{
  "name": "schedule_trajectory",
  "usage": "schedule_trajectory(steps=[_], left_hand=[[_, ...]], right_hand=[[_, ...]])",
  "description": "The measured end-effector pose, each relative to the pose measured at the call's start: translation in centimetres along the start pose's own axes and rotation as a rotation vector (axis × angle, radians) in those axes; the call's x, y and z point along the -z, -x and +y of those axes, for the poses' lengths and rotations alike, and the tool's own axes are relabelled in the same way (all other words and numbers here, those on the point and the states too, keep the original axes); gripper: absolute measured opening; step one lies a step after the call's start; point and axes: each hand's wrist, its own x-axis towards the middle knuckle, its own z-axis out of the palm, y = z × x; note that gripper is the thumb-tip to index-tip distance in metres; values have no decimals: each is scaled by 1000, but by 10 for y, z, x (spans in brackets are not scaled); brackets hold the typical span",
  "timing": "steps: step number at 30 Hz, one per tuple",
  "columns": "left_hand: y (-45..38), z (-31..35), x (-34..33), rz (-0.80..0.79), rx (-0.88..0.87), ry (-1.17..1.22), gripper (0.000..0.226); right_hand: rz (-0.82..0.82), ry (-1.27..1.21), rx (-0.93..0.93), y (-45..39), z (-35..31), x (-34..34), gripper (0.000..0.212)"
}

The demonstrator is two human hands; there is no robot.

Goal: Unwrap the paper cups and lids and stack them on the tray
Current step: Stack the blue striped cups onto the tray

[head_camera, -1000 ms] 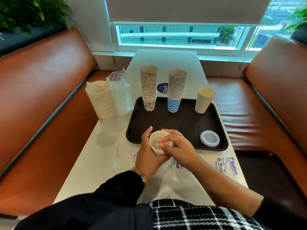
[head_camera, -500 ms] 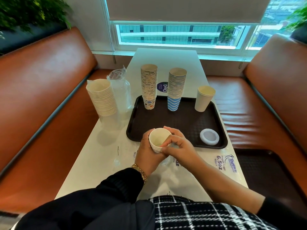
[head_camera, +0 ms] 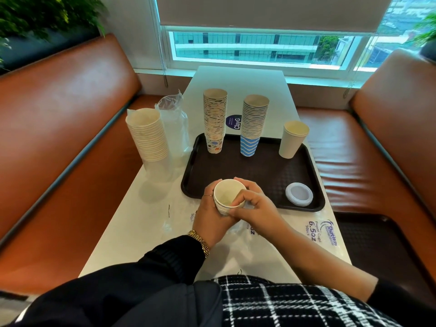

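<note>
Both hands are gripping a short stack of small white paper cups at the near edge of the dark brown plastic tray: the left hand is wrapping its side, the right hand is pinching its rim. Unwrapping seems done; next, setting it upright on bare tray floor, clear of the white plastic lid.

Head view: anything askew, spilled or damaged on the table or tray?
Nothing spilled or damaged. Only the white cup stack, still in its plastic sleeve, leans left beside the tray; the three stacks on the tray stand upright.
</note>
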Motion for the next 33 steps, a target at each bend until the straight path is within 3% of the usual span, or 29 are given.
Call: schedule_trajectory(steps=[4, 6, 9, 11, 18, 23, 28, 33], left_hand=[[1, 2, 0, 18, 17, 49, 82], [1, 3, -1, 15, 30, 62, 83], [1, 2, -1, 11, 39, 43, 83], [2, 3, 0, 9, 36, 34, 79], [4, 1, -1, 13, 8, 69, 86], [2, -4, -2, 5, 16, 31, 93], [3, -4, -3, 13, 29, 64, 90], [1, -5, -2, -20, 61, 49, 90]], right_hand=[[69, -91, 43, -2, -4, 2, 21], [86, -23, 41, -5, -8, 4, 40], [24, 51, -24, -8, -5, 4, 85], [11, 62, -33, -8, -3, 4, 99], [164, -52, 148, -35, -37, 27, 98], [447, 72, 228, -102, -77, 67, 79], [542, 137, 177, -175, -107, 103, 87], [561, 198, 77, -227, -101, 119, 107]])
